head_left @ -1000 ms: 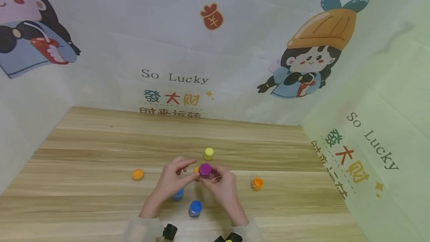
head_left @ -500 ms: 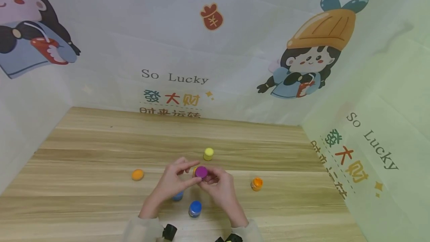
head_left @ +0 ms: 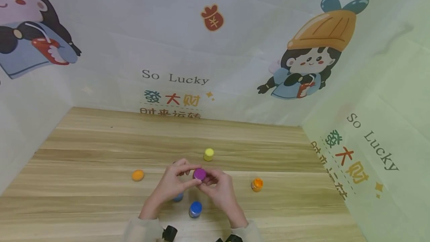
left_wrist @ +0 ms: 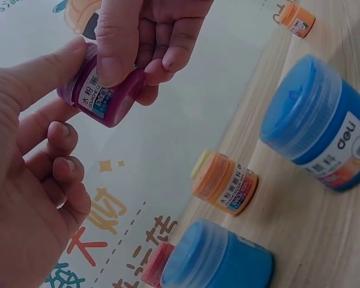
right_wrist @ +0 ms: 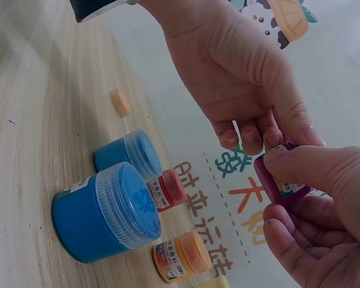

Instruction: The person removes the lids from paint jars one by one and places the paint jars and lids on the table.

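Observation:
A small purple paint jar [head_left: 199, 174] is held up between both hands above the wooden table. The left hand [head_left: 174, 182] pinches one end of it between thumb and index finger; its other fingers are bent in the left wrist view. From the other side, the right hand [head_left: 218, 188] grips the jar, its thumb [left_wrist: 113, 63] across the printed label. In the right wrist view the jar [right_wrist: 275, 183] is tilted and partly covered by fingers. The head view shows blue jars [head_left: 195, 209] [head_left: 178, 196] just below the hands.
Beyond the hands stands a yellow jar [head_left: 208, 155]. An uncapped orange jar [head_left: 257, 185] is at the right, an orange lid [head_left: 137, 175] at the left. A capped orange jar [left_wrist: 231, 185] and a red jar [right_wrist: 168, 189] show in the wrist views. Printed cloth [head_left: 248, 111] surrounds the table.
The purple jar and right hand have shifted slightly left and toward the person. The left thumb and index finger have closed onto the jar, and the orange jar behind is now covered in the head view.

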`<action>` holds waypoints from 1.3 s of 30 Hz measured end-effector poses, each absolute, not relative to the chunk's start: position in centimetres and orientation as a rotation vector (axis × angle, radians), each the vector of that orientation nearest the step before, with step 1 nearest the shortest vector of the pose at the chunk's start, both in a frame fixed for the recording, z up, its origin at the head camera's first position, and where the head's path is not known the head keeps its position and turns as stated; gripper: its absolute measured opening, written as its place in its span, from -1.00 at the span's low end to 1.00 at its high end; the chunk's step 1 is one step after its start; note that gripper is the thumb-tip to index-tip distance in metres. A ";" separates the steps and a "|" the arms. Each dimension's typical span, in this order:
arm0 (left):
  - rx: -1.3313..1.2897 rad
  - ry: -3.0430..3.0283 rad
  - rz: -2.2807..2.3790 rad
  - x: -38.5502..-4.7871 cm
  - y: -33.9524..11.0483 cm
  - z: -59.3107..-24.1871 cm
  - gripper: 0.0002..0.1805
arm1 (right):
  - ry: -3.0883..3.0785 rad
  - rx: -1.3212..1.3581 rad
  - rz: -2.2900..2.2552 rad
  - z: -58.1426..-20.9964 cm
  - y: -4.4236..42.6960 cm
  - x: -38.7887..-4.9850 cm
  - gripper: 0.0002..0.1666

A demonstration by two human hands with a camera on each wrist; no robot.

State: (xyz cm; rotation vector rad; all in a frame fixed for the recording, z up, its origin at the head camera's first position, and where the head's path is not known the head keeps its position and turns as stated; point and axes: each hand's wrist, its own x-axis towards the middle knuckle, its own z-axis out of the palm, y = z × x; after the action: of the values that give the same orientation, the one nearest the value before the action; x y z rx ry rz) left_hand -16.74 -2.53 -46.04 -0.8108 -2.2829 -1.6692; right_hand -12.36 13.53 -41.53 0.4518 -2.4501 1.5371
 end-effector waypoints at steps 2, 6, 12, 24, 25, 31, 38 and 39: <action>-0.803 -2.274 -1.661 -16.6 -2.4 -45.8 -0.65 | -2.447 0.452 1.536 -41.5 13.5 -12.3 -0.68; -0.803 -2.247 -1.641 -15.7 -2.3 -44.1 -0.67 | -2.437 0.458 1.531 -41.5 13.4 -12.3 -0.69; -0.783 -2.240 -1.629 -14.7 -2.3 -42.0 -0.69 | -2.425 0.452 1.521 -41.4 13.2 -12.3 -0.70; -0.705 -2.249 -1.675 -16.2 -2.1 -44.9 -0.70 | -2.369 0.410 1.558 -41.7 12.8 -12.3 -0.69; -0.712 -2.257 -1.686 -16.4 -2.2 -45.3 -0.69 | -2.367 0.419 1.560 -41.8 12.8 -12.3 -0.69; -0.823 -2.268 -1.733 -16.9 -3.1 -45.8 -0.65 | -2.388 0.481 1.560 -41.6 13.1 -12.5 -0.68; -0.848 -2.252 -1.753 -16.9 -3.2 -45.8 -0.64 | -2.409 0.508 1.580 -41.5 13.3 -12.6 -0.68; -0.840 -2.252 -1.754 -16.8 -3.2 -45.7 -0.64 | -2.404 0.516 1.576 -41.5 13.3 -12.6 -0.68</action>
State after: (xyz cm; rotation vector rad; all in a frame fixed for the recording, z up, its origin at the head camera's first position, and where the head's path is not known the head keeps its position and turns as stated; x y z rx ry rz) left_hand -16.82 -3.15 -45.71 -0.8404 -2.2520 -1.7539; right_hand -12.57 13.28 -41.52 0.5157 -2.4036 1.5758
